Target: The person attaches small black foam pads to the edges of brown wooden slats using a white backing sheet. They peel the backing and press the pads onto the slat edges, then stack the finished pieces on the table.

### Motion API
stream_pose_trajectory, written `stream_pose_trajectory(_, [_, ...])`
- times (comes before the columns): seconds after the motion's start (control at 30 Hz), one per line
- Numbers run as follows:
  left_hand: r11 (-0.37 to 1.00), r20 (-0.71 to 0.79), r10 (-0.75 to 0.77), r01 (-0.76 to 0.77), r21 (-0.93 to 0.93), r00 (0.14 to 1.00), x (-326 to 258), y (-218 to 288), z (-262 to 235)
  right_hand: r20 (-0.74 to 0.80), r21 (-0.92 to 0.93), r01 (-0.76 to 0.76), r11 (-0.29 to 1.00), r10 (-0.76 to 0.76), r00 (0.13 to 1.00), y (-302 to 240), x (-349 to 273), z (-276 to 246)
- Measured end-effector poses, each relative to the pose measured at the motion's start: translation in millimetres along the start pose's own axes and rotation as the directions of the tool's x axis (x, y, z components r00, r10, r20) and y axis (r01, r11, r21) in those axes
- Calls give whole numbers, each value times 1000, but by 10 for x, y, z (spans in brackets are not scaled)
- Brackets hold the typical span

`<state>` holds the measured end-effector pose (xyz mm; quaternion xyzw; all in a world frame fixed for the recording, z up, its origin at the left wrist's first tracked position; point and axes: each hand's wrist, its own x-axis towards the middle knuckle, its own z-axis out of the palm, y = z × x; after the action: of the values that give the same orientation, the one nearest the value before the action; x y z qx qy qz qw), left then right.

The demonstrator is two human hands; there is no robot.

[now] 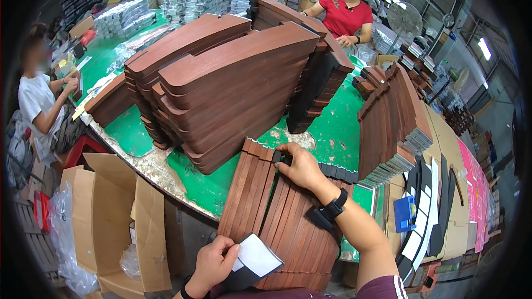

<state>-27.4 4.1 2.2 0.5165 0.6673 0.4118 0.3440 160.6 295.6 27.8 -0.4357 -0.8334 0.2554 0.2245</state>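
A: Quick, what's in your L hand [216,261]?

B: A white-and-dark sheet [259,253]. Thumb + curled fingers are clamped on its edge. It's on my side of the big stack [238,72] of curved brown boards, over the near part of the brown slats [299,216].

A: And yr R hand [302,167]?

B: Just this side of the big stack, at the slats' far end. Thumb + fingertips are bent round a black slat end [276,157], by the narrow gap btwn two groups of slats. Can't tell if they're pinched tight on it or only touching. Dark wristband [333,208] on that arm.

A: Slats are where, exactly?

B: Side by side, btwn me & the big stack, running lengthwise toward it.

A: What else is abt?

B: Green table [346,105] under the big stack. Another brown pile [388,124] w/ pale ends to its R, well apart. Blue piece [405,214] farther R & nearer me than the stack. Open carton [151,232] nearer me too, off its L. Person in a red top [346,17] beyond it, person in a white top [40,99] well to its L.
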Motion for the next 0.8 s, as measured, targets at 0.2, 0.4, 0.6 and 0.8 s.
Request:
stream_pose_trajectory(0.2, [1000, 2, 9, -9, -16, 1000, 5, -6, 5, -13, -7, 102, 995, -102, 995, 112, -7, 30])
stream_pose_trajectory(0.4, [999, -1, 11, -11, -35, 1000, 6, -19, 7, -46, 7, 164, 986, -163, 986, 161, -6, 61])
stream_pose_trajectory(0.6, [999, 5, 5, -5, -43, 1000, 16, -3, -4, -28, -10, 152, 988, -152, 988, 127, 2, 61])
stream_pose_trajectory(0.8, [999, 7, 8, -8, -41, 1000, 6, -32, 3, -65, -85, 143, 986, -149, 987, 31, -50, 57])
